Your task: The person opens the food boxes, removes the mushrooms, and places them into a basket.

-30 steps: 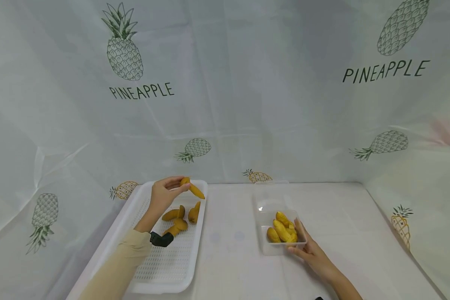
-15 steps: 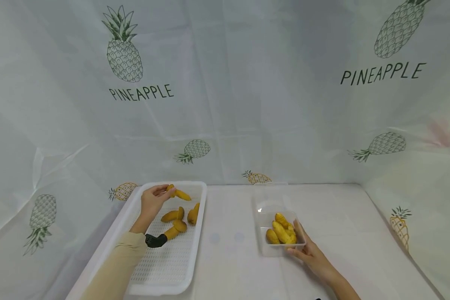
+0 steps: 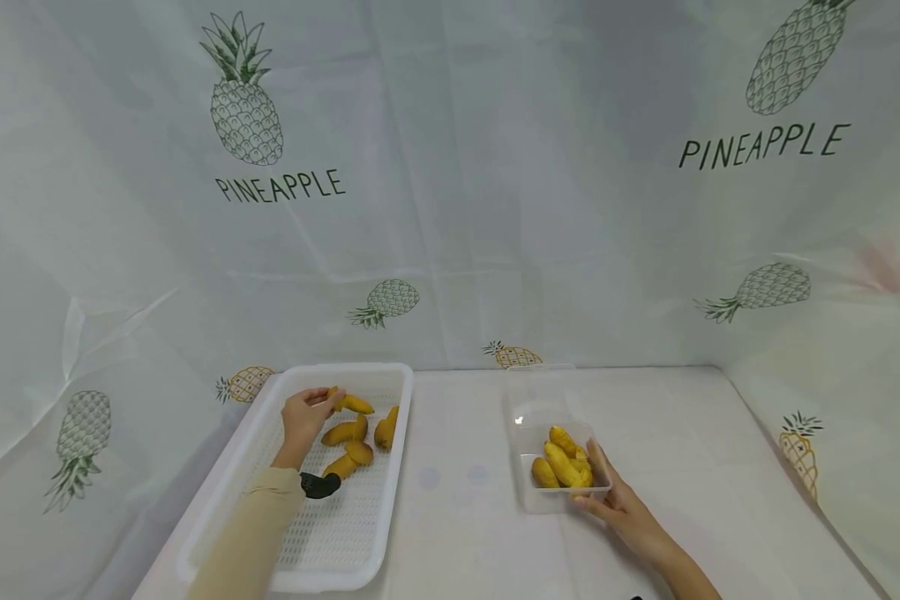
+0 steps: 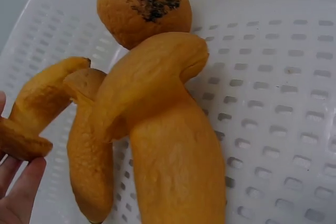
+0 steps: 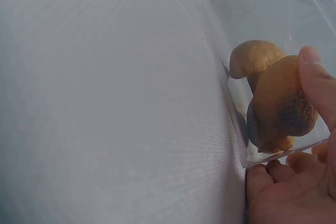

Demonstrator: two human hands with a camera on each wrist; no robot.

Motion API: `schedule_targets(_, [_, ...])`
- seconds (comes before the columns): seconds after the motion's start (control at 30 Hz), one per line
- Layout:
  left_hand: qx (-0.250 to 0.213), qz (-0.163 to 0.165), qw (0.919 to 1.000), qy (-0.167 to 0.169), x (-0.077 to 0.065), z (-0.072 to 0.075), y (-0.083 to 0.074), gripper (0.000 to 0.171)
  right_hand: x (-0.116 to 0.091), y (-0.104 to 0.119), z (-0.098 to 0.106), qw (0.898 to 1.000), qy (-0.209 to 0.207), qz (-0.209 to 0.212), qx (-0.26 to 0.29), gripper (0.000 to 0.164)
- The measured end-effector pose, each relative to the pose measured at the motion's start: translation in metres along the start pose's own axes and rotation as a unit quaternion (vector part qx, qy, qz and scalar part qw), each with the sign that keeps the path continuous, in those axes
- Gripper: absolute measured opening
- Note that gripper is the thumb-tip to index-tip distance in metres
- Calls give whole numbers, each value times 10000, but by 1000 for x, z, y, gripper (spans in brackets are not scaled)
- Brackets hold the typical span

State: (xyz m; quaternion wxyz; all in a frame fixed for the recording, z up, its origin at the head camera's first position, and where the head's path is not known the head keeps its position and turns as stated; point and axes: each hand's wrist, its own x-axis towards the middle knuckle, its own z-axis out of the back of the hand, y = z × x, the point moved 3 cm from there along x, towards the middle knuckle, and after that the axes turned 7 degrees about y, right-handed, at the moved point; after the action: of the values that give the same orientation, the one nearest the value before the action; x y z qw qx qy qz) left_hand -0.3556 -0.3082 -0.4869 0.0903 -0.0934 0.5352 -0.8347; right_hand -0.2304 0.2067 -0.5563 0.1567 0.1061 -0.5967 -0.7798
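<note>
firstly, at the left, a beige sleeve [image 3: 251, 533] lies over the white tray [image 3: 337, 533], whose bottom has many small holes. a black device [image 3: 321, 486] is at the wrist. the left hand [image 3: 303, 418] is at the far part of the tray, and its thumb and fingers are pinched together on the held mushroom [image 3: 356, 404]. i cannot tell if the held mushroom touches the tray bottom.

a little nearer lies the thin mushroom [image 3: 342, 432], and just beside it the thick mushroom [image 4: 178, 166]; whether these two touch, i cannot say. more to the right, beside the tray wall, is the spotted mushroom [image 4: 144, 11], with a dark patch on its cap.

in the middle, the white table [image 3: 453, 525] shows two faint round marks. next, well apart from the tray, is the clear box [image 3: 547, 500], with its clear lid [image 3: 540, 400] opened behind it. inside lie several yellow mushrooms [image 3: 565, 465], overlapping each other. the right hand [image 3: 626, 512] is clamped on the near right corner of the box. at the far right, the pale cloth [image 3: 855, 392], which is also behind, has printed pineapples.
</note>
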Motion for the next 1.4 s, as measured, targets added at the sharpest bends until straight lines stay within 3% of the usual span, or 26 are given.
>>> schedule_targets(0.3, [283, -7, 9992, -266, 1, -2, 8, 44, -1, 0, 0, 9999, -2, 105, 55, 91])
schedule_targets(0.67, [334, 23, 9994, 133, -3, 0, 11, 43, -1, 1, -1, 10000, -3, 46, 57, 91])
schedule_targets(0.8, [747, 60, 9970, 206, -3, 3, 9, 46, 0, 2, 0, 10000, -14, 42, 33, 91])
schedule_targets(1.0, [1538, -101, 9878, 232, -6, 7, 2, 50, -1, 2, -1, 10000, -32, 56, -56, 91])
schedule_targets(1.17, [1547, -430, 9869, 174, -7, 10, -9, 51, -1, 1, 0, 9999, -24, 99, -49, 92])
schedule_targets(1.4, [1160, -709, 9904, 240, -6, 16, -33, 52, -1, 1, 0, 9999, -13, 114, -24, 92])
